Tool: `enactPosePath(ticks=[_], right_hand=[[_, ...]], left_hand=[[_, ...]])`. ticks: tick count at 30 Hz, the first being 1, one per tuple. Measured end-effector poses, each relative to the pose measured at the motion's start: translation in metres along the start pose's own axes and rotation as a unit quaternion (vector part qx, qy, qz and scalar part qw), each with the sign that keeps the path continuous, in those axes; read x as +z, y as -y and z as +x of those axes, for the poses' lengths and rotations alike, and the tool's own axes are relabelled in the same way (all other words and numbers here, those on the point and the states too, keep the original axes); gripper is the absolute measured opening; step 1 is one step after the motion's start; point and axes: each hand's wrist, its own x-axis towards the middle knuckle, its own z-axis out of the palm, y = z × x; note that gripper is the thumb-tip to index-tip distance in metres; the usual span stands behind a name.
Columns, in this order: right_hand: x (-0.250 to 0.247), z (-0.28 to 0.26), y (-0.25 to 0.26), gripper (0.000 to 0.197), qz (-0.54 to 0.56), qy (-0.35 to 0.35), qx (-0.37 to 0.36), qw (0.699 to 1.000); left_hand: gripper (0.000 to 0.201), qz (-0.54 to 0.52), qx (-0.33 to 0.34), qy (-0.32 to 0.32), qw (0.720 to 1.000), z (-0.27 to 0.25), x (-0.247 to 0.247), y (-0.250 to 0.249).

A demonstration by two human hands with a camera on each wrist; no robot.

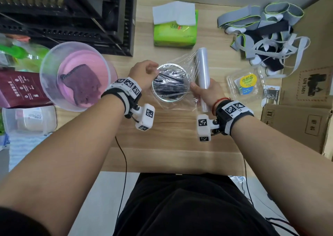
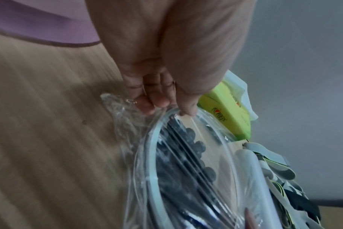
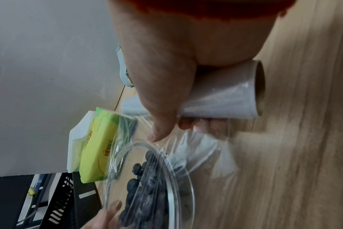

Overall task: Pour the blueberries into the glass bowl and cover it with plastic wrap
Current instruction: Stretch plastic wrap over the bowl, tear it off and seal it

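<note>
Surface: a light wood-grain tabletop (image 1: pixel 162 127) runs from the person's lap to a pale grey wall (image 3: pixel 39 62) at the far edge.
Room: black slatted plastic crates (image 1: pixel 68 15) stand stacked at the far left of the table; brown cardboard boxes (image 1: pixel 306 98) line the right side.
Glass bowl: the round clear glass bowl (image 1: pixel 163 98) sits on the table between the two hands, with dark blueberries (image 2: pixel 192 139) lying inside it.
Plastic wrap: a clear wrinkled sheet of film (image 1: pixel 178 68) is stretched across the bowl's mouth, running from the left rim to the white roll of plastic wrap (image 1: pixel 203 69) just right of the bowl.
Left hand: the left hand (image 1: pixel 144 73) is at the bowl's left rim, its curled fingertips (image 2: pixel 162 102) pinching the gathered edge of the film against the rim.
Right hand: the right hand (image 1: pixel 207 91) is wrapped round the near end of the roll, thumb pointing at the bowl and fingers curled under the tube; the roll lies pointing away from the person.
Around, left: a translucent round plastic tub (image 1: pixel 75 75) holding something pink and a dark purple cloth sits near the left hand, with a maroon packet (image 1: pixel 18 89) and a clear lidded box (image 1: pixel 28 120) beyond it.
Around, far: a green tissue pack (image 1: pixel 174 31) with white tissue sticking out lies past the bowl.
Around, right: a clear plastic clamshell with a yellow and blue label (image 1: pixel 246 86) lies just right of the roll, open and apparently without fruit; a tangle of grey and black straps (image 1: pixel 261 33) lies farther back.
</note>
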Motion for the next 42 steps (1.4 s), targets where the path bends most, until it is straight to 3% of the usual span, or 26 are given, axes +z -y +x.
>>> enactPosePath(ticks=[5,8,11,17,21,23,26,29,32,39,42], right_hand=[[0.000,0.002,-0.004,0.059,0.005,0.001,0.006,1.000],[-0.001,0.002,-0.003,0.051,-0.005,-0.004,0.000,1.000],[-0.001,0.004,-0.005,0.053,-0.002,0.000,-0.003,1.000],[0.000,0.004,-0.006,0.054,-0.006,-0.005,-0.008,1.000],[0.001,0.005,-0.007,0.057,0.000,-0.007,-0.009,1.000],[0.002,0.005,-0.008,0.058,0.018,-0.001,0.000,1.000],[0.003,0.005,-0.010,0.059,0.048,0.007,0.014,0.999],[0.003,0.004,-0.010,0.061,0.050,0.008,0.018,0.999],[0.002,0.003,-0.009,0.063,0.048,0.013,0.011,0.999],[0.002,0.000,-0.008,0.060,0.036,0.012,0.004,0.999],[0.001,0.000,-0.008,0.059,0.018,0.003,-0.002,1.000]], left_hand=[[0.019,0.000,-0.034,-0.087,0.996,0.011,-0.003,0.008],[0.010,-0.032,-0.044,-0.123,0.991,0.014,-0.006,0.010],[0.013,-0.051,-0.061,-0.167,0.983,0.016,-0.013,0.008],[0.011,-0.082,-0.088,-0.151,0.981,0.017,-0.006,0.004],[0.060,-0.067,-0.076,-0.095,0.990,0.006,-0.004,-0.004],[0.080,-0.038,-0.027,-0.071,0.996,-0.005,-0.002,-0.010],[0.115,0.050,0.066,0.023,0.996,-0.023,0.010,-0.020],[0.146,0.140,0.089,0.107,0.980,-0.031,0.028,-0.016],[0.155,0.195,0.096,0.109,0.970,-0.032,0.034,-0.004],[0.147,0.255,0.093,0.058,0.961,-0.032,0.035,0.002],[0.163,0.330,0.056,0.075,0.939,-0.033,0.034,-0.007]])
